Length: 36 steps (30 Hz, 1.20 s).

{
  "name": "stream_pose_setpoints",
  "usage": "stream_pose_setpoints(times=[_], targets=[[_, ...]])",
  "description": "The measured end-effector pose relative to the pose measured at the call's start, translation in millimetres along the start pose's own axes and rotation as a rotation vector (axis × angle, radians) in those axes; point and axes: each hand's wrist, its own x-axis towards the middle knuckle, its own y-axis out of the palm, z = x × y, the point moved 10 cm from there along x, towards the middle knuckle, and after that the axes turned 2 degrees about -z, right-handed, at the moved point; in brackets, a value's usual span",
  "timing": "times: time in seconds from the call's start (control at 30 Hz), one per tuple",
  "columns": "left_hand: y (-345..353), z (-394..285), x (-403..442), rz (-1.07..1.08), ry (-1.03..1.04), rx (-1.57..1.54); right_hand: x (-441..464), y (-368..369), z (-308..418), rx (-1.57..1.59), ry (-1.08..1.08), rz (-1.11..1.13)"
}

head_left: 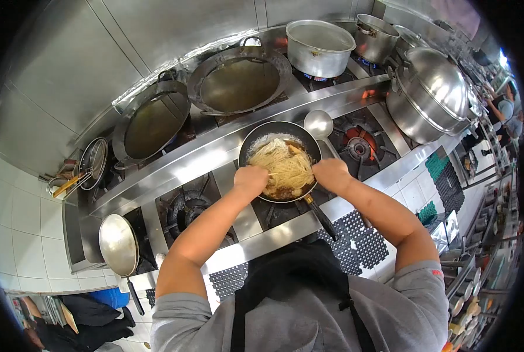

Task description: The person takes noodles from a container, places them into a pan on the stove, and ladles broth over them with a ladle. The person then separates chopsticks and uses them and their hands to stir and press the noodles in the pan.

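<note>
Noodles [281,165] sit in the black pan [272,128] on the stove [285,232]. Left hand [251,180] and right hand [332,175] at opposite rims, fingers look curled; can't tell what either holds. Lift low, evenly; keep strands inside, knuckles clear.

Pan rim [279,124] — partly hidden.

Noodles [284,166] lie between both hands [251,180] [332,175] (in a black pan [281,128]).
</note>
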Motion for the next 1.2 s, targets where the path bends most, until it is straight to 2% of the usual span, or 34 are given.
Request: stream_pose_setpoints(times=[0.1,0.17,0.23,0.3,0.4,0.47,0.6,0.7,0.77,0.9,1.03,1.07,1.13,1.2], targets=[[-35.2,9.0,-9.6,-0.004,-0.069,-0.002,2.8,-51.3,-7.9,0.031,0.079,-0.066],[-53.5,27.3,-4.0,-0.124,-0.191,-0.061,23.0,-41.1,6.9,0.017,0.056,-0.012],[-31.8,11.0,9.7,-0.140,-0.138,-0.059,35.9,-22.3,32.1,-0.013,-0.023,0.026],[-0.1,1.8,21.8,-0.117,-0.059,-0.028,42.4,4.8,15.4,-0.022,-0.031,0.039],[16.3,19.7,3.8,-0.007,-0.118,-0.061,39.5,6.3,-16.2,0.016,0.032,0.031],[9.3,25.2,-6.2,-0.017,-0.123,-0.041,32.2,-12.4,-12.8,-0.042,-0.015,0.079],[-40.6,30.7,-6.6,-0.064,-0.201,-0.035,53.3,-54.6,-6.9,0.035,0.065,-0.075],[-18.5,29.3,7.4,-0.106,-0.203,-0.033,70.2,-23.2,28.3,0.030,0.015,-0.016],[9.3,31.9,14.7,-0.065,-0.183,-0.019,81.1,26.2,50.6,-0.013,-0.183,0.044],[-11.2,28.4,-9.5,0.025,-0.154,0.011,49.9,3.1,18.9,-0.034,-0.125,0.143],[-36.1,23.2,-12.0,-0.054,-0.215,-0.020,53.1,-42.5,24.2,0.008,-0.056,0.046],[-29.6,14.3,-6.1,-0.060,-0.183,-0.019,57.7,-34.7,32.4,0.008,-0.056,0.045],[-13.2,8.7,-1.2,-0.064,-0.150,-0.017,62.7,-8.4,66.3,-0.027,-0.221,-0.028],[6.4,7.4,-2.1,-0.027,-0.150,-0.037,55.1,15.4,59.9,0.006,-0.210,0.050]])
